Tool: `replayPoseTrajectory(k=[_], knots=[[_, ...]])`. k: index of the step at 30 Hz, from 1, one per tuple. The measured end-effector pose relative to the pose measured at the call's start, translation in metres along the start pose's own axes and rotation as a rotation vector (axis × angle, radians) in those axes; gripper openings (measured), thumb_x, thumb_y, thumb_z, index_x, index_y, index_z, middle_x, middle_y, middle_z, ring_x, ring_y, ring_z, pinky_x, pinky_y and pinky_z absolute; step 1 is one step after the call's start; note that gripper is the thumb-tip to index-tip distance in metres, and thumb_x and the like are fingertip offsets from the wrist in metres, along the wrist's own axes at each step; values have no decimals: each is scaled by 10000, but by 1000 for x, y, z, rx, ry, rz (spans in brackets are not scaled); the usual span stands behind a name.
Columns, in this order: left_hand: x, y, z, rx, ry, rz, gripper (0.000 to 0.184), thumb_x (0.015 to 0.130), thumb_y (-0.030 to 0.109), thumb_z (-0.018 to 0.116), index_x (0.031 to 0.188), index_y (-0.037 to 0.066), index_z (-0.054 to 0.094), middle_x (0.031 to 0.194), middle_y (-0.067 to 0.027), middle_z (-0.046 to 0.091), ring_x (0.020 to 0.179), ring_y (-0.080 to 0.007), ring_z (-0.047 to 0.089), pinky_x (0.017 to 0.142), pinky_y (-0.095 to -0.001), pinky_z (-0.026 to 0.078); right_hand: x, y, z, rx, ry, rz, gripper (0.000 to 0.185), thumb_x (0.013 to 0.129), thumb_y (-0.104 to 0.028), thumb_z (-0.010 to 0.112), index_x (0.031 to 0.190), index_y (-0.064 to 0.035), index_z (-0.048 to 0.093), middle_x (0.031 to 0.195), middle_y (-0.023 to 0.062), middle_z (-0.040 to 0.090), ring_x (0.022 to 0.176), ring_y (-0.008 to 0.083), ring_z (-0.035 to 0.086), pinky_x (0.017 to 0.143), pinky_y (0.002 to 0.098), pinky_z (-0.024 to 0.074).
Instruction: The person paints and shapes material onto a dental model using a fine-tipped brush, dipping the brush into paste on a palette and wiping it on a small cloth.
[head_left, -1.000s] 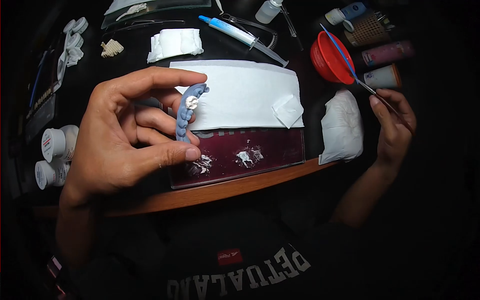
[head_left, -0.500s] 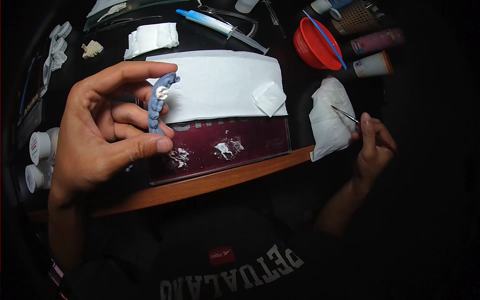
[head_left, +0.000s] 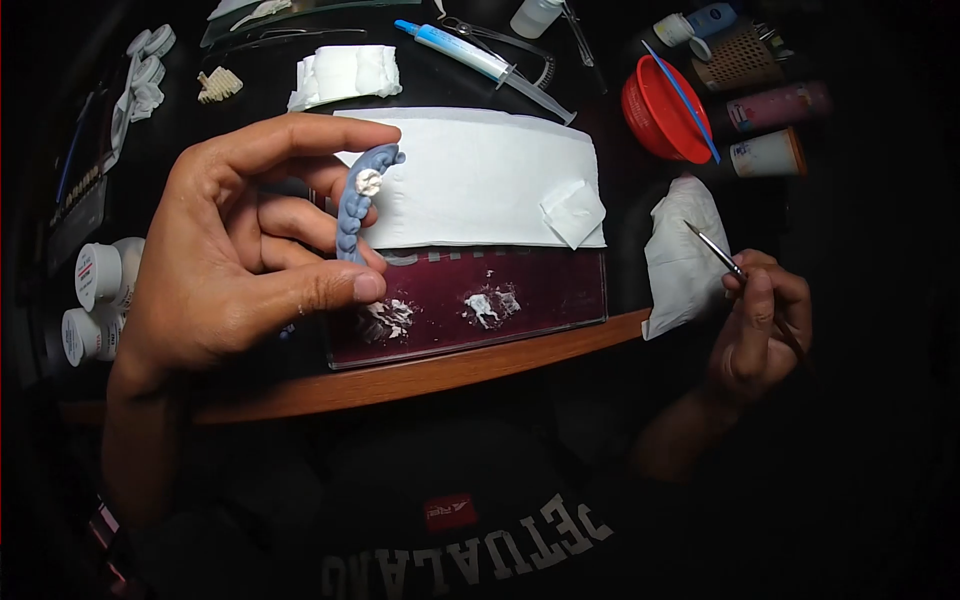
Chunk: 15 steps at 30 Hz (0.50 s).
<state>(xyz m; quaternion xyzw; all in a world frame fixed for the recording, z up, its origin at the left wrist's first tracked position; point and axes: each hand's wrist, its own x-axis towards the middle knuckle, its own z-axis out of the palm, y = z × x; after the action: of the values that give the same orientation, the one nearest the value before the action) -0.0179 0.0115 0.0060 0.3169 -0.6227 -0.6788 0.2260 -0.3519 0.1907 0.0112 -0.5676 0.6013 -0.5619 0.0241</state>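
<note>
My left hand (head_left: pixel 240 240) is closed on a blue-grey dental model (head_left: pixel 352 212), a curved row of teeth pinched between thumb and fingers. One tooth on it carries a white crown-shaped piece (head_left: pixel 368 182). The model is held up over the left end of a folded white paper towel (head_left: pixel 460 180). In my right hand (head_left: pixel 765 325) is a fine brush (head_left: pixel 715 252) with a thin pointed tip and metal ferrule. Its tip lies over a crumpled white tissue wad (head_left: pixel 685 275); whether it touches cannot be told.
A dark red glossy pad (head_left: pixel 435 335) under the towel bears smears of white powder (head_left: pixel 490 308). Beyond lie a blue-tipped syringe (head_left: pixel 480 65), folded tissue (head_left: pixel 345 75) and a red mixing bowl (head_left: pixel 665 115). White jars (head_left: pixel 98 275) stand at left. A wooden table edge (head_left: pixel 480 368) runs in front.
The whole view has shifted, so the table things appear farther right. My right hand has turned the brush slightly, its handle now lying more across the fingers. My left hand keeps its hold.
</note>
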Motion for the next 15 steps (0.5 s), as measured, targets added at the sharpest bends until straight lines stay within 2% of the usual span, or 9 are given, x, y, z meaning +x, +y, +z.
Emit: replayPoseTrajectory(k=[1,2,4,6,8,10,14,15], knots=[[0,0,0,-7,-4,-2,738,721,-92,839,1390,-71,529,1072,-122,581,877,-167,741,745,-205,631,10,4,-6,-37,88,48,61,939,-9,666,946,45,639,877,174,688,748,166,657,711,272,543],[-1,1,0,-12,-9,-5,735,722,-94,837,1389,-71,529,1072,-122,581,876,-167,741,743,-205,631,22,9,-9,-105,172,105,133,943,-66,717,963,45,646,888,147,696,787,154,672,732,262,539],[-2,3,1,-1,-11,-12,737,718,-83,842,1386,-70,532,1070,-120,575,873,-165,738,740,-204,630,52,24,-13,-224,167,86,177,939,-116,750,969,36,664,890,118,706,810,135,680,743,250,529],[-2,3,1,10,-8,-17,745,713,-76,849,1387,-70,531,1069,-120,572,871,-165,737,739,-203,629,80,40,-7,-195,50,87,196,936,-161,763,952,24,703,857,84,724,804,113,681,740,244,516],[-2,-1,2,-14,4,23,725,715,-89,838,1376,-70,542,1054,-120,581,877,-173,740,746,-208,633,94,45,9,-451,-118,203,209,935,-204,764,915,3,740,822,53,739,788,93,677,733,246,506],[-3,-4,3,-38,8,100,671,725,-141,800,1349,-69,565,1025,-129,609,893,-193,752,768,-228,649,99,50,17,-520,-310,86,230,931,-231,763,888,-5,754,796,35,740,769,74,659,713,245,490],[-3,-6,1,-13,37,24,763,700,-76,852,1391,-68,529,1065,-107,563,858,-153,732,718,-182,618,97,39,-1,-412,-93,153,161,903,-167,793,908,-8,763,838,32,738,813,78,663,737,219,486],[-3,-3,2,-14,36,12,766,696,-80,851,1391,-68,528,1064,-107,563,856,-153,732,715,-181,618,91,34,-14,-284,-85,158,140,890,-110,801,954,7,758,897,56,739,850,100,672,772,215,502]])
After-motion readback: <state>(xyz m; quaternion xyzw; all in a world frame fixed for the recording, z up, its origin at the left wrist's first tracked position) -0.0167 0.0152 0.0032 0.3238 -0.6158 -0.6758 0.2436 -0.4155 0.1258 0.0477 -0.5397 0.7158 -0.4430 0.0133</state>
